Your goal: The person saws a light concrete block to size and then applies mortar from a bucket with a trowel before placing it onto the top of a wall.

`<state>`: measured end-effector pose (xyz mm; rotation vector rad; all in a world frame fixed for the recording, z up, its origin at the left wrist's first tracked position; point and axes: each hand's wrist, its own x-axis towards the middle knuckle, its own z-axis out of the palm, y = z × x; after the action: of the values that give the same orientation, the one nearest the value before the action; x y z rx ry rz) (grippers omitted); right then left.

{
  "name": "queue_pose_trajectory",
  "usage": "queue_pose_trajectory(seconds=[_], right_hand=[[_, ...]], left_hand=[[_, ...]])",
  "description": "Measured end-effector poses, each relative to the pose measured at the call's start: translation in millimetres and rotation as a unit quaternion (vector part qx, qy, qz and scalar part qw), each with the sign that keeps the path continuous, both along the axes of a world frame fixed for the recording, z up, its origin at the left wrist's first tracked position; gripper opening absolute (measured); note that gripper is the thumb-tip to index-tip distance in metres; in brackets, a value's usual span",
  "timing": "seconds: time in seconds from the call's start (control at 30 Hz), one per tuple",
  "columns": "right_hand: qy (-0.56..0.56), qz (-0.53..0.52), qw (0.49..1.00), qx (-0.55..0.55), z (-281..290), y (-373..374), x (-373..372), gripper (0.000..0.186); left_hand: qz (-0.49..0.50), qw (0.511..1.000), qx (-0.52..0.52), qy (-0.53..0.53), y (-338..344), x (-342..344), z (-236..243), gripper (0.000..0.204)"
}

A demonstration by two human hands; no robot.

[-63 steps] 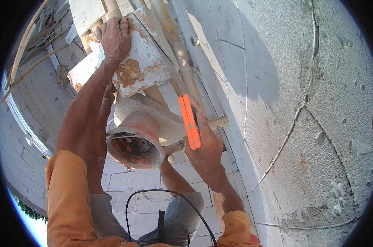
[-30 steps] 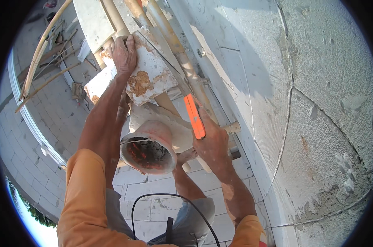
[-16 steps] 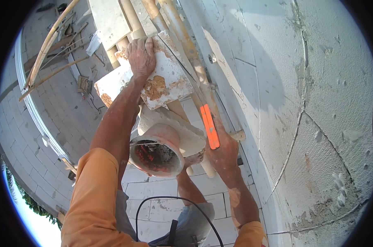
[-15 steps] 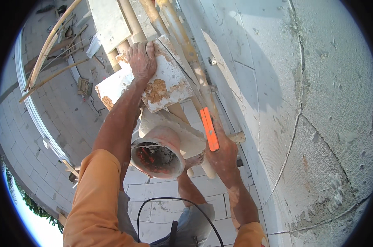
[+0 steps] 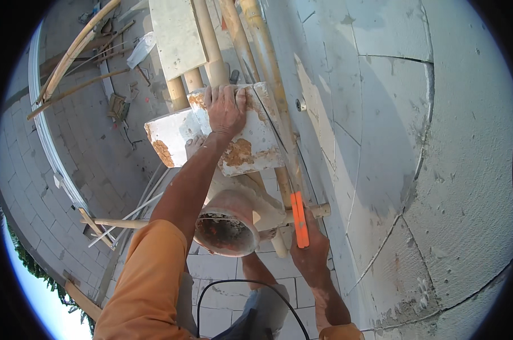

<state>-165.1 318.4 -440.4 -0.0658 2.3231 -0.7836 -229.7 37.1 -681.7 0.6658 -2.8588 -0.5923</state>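
Observation:
My left hand (image 5: 225,113) grips the top edge of a white block with flaking brown patches (image 5: 256,160), its fingers bent. A second white slab (image 5: 170,133) lies beside it, with a bare foot (image 5: 194,144) on or against it. My right hand (image 5: 308,246) holds the orange handle (image 5: 299,221) of a handsaw, whose blade (image 5: 279,136) runs along the block's right side. Below the block, a dirty bucket (image 5: 225,232) with dark residue inside sits tilted beside a rough pale slab (image 5: 251,198).
Round wooden poles (image 5: 251,28) run beneath the blocks, with a pale board (image 5: 174,45) above and a crosspiece (image 5: 319,211) at right. A scored block wall (image 5: 466,141) stands close on my right. At left are a metal rail (image 5: 64,180), bent strips (image 5: 69,54) and debris (image 5: 118,107).
The view has shifted, so the scene sits lower and further right. My right hand and saw have moved slightly back toward me relative to the block. My left hand stays on the block.

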Motion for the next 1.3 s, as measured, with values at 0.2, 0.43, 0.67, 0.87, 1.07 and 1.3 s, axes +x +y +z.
queue_pose_trajectory(seconds=[0.2,0.43,0.67,0.87,1.07,1.3], right_hand=[[-0.004,0.015,1.000,0.005,-12.8,7.2,6.1,0.055],[0.058,0.041,0.997,0.009,-16.0,16.5,31.6,0.056],[0.113,0.062,0.992,0.007,-25.6,-0.1,41.8,0.059],[0.119,0.025,0.993,0.003,-34.1,0.5,35.0,0.058],[0.081,-0.008,0.996,0.029,-32.3,6.8,29.5,0.052],[0.102,-0.059,0.992,-0.053,-26.0,12.5,51.0,0.050]], left_hand=[[0.006,1.000,-0.025,-0.014,-12.3,3.8,-6.1,0.029],[-0.022,1.000,-0.009,0.010,-26.2,12.9,-10.6,0.031],[-0.054,0.998,0.006,0.024,-40.7,20.6,-11.5,0.030],[-0.031,0.999,-0.025,-0.017,-40.5,14.8,-21.8,0.030],[-0.048,0.979,0.124,-0.157,-52.5,-12.1,5.5,0.057],[-0.104,0.953,0.112,-0.260,-58.3,-40.8,0.9,0.084]])
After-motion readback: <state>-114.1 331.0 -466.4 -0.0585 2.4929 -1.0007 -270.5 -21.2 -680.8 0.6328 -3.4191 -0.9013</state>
